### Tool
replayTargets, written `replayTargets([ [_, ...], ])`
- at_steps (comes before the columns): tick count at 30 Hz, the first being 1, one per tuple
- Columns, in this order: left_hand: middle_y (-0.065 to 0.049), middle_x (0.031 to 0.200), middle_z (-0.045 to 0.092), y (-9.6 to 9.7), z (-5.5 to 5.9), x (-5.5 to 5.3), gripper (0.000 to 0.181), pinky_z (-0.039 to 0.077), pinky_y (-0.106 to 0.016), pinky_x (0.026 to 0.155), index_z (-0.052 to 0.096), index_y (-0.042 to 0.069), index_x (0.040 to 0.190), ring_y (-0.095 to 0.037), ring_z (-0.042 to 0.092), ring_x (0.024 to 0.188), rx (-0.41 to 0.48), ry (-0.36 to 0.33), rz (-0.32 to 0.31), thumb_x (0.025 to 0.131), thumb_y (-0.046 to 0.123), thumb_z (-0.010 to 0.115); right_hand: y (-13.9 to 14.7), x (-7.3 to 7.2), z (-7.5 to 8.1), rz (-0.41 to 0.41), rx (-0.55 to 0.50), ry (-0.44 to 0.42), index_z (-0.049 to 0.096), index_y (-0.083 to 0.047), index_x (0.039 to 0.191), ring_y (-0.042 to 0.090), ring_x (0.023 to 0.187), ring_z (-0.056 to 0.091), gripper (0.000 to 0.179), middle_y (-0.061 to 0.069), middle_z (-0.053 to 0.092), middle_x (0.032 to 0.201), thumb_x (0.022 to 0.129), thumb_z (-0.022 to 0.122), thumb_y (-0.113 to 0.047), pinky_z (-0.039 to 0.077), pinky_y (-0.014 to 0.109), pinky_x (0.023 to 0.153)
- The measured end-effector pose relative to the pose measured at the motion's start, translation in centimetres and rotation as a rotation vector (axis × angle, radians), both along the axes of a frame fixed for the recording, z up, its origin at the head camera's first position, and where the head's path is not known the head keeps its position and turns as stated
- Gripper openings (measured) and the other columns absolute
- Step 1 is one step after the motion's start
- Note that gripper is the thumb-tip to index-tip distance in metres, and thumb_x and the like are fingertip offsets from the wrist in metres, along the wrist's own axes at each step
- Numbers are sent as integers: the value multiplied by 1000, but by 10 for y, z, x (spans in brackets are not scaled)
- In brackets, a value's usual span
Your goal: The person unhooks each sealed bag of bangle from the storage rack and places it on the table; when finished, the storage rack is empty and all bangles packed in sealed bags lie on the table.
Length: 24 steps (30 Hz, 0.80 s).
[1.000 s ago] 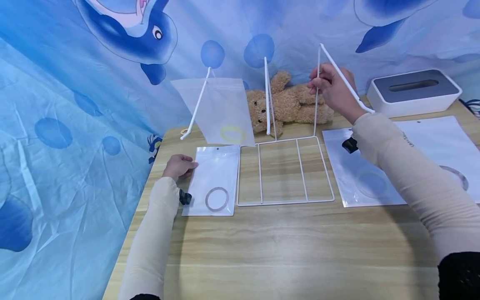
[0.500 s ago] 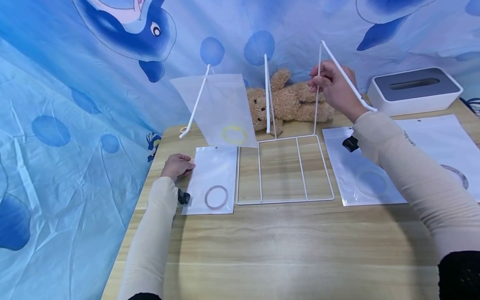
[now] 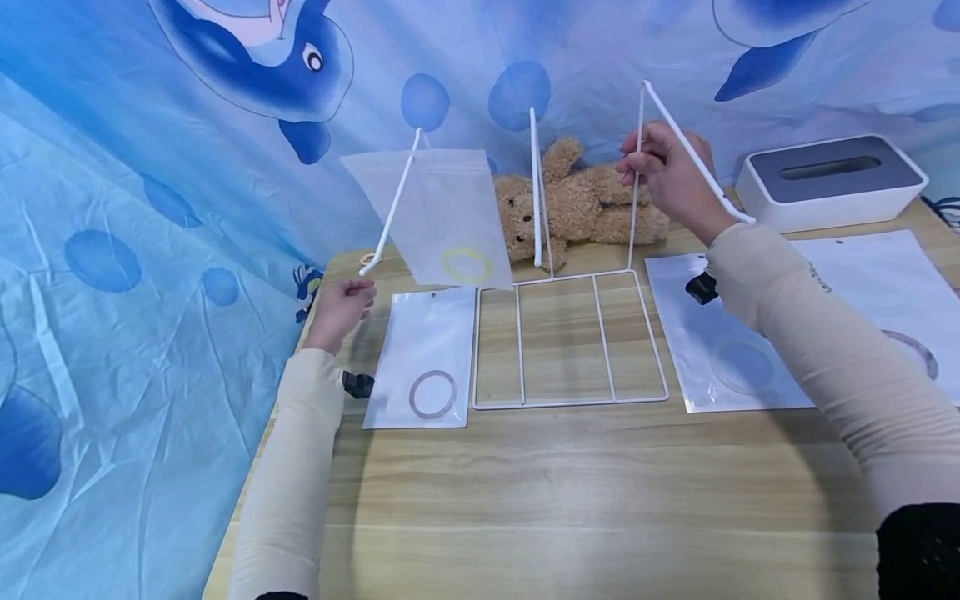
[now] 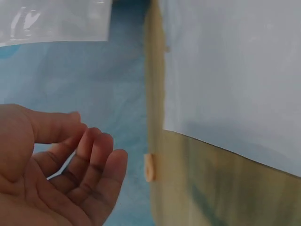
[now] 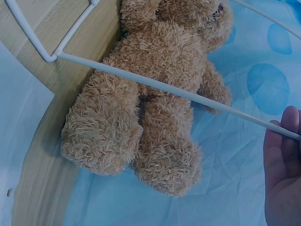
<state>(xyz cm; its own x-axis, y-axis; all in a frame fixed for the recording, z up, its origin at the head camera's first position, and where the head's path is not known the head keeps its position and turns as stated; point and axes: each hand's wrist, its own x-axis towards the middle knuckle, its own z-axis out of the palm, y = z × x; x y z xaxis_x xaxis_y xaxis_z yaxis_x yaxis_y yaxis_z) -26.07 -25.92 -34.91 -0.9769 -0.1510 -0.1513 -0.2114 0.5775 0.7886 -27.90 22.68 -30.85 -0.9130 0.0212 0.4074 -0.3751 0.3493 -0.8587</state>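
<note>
My right hand pinches the right upright of a white wire rack; in the right wrist view the fingers meet that thin rod at the edge. My left hand is just below the tip of the rack's left arm, apart from it, with nothing in its grasp. The left wrist view shows its fingers loosely bent and thumb near them. From the left arm hangs a translucent zip bag with a yellow ring. A white zip bag with a clear round window lies beside the rack.
Behind the rack lies a brown teddy bear. At back right stands a white tissue box with a grey top. More white bags lie under my right forearm. A small wooden ring sits at the table's left edge.
My left hand has left the edge of the white bag and risen up and slightly left, close to the left arm's tip. The right hand keeps its grip on the upright.
</note>
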Motion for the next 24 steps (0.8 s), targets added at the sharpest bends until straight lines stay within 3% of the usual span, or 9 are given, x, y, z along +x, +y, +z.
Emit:
replayTargets([
  [5, -18, 130, 55, 0, 13, -1, 41, 51, -37, 102, 52, 0, 141, -30, 58, 118, 56, 92, -100, 105, 18, 54, -2, 1, 1, -5, -1, 9, 66, -6, 104, 14, 78, 67, 17, 13, 72, 94, 100, 58, -21, 58, 23, 71],
  [10, -15, 138, 52, 0, 28, -7, 44, 48, -37, 106, 50, 4, 144, -31, 53, 126, 137, 198, -193, 103, 17, 58, -1, 0, -1, -7, 1, 14, 66, -6, 103, 14, 78, 67, 13, 8, 72, 90, 101, 58, -16, 58, 22, 71],
  [13, -13, 143, 51, 4, 42, -11, 50, 47, -33, 105, 48, 7, 146, -29, 51, 129, 178, 242, -217, 101, 20, 62, 0, 0, -2, -11, 9, 8, 65, -6, 104, 15, 79, 67, 14, 10, 72, 92, 101, 58, -17, 58, 22, 71],
  [19, -11, 150, 46, 16, 79, -14, 55, 44, -25, 107, 41, 7, 151, -26, 46, 136, 319, 347, -259, 100, 9, 62, 0, -1, -3, -9, 31, 14, 65, -6, 105, 16, 80, 67, 16, 9, 72, 92, 101, 57, -19, 58, 24, 72],
  [24, -13, 147, 47, 31, 94, -16, 55, 44, -26, 107, 41, 5, 151, -24, 47, 134, 398, 383, -323, 99, 7, 61, -1, 0, -1, -6, 16, 14, 65, -6, 104, 14, 78, 67, 13, 3, 71, 89, 101, 57, -16, 58, 22, 72],
])
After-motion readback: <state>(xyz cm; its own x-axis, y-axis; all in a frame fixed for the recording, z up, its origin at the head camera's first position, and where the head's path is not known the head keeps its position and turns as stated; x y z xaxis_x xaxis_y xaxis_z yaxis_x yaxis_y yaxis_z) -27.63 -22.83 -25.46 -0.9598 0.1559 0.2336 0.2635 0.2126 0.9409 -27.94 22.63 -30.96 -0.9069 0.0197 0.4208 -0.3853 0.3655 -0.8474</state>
